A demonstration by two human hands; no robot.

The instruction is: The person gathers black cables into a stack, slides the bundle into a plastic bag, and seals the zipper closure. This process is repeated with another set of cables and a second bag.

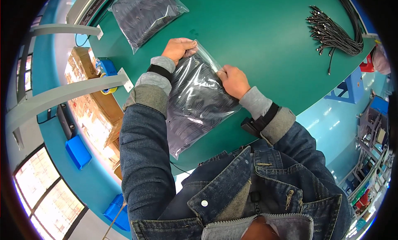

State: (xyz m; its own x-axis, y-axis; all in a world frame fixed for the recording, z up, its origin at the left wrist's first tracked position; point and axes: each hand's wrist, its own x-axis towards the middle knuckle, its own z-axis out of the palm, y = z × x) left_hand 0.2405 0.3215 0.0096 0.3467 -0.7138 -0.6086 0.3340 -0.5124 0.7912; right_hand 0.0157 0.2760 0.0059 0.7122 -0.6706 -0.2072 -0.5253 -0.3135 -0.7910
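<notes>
A clear plastic bag [195, 99] packed with dark, cord-like items lies on the green table in front of me. At its far left corner my left hand [180, 49] pinches the top edge between thumb and fingers. My right hand [234, 81] grips the same edge farther right, thumb on top and the other fingers curled. Between the two hands the bag's upper strip runs straight and looks flattened. Glare on the plastic hides what exactly is inside.
Another filled clear bag [143, 16] lies at the far left of the green table [253, 28]. A bundle of black cables [333, 35] rests at the far right. Grey metal brackets [74, 82] reach over the left edge, near a blue tape dispenser [107, 67] and cardboard boxes [99, 111].
</notes>
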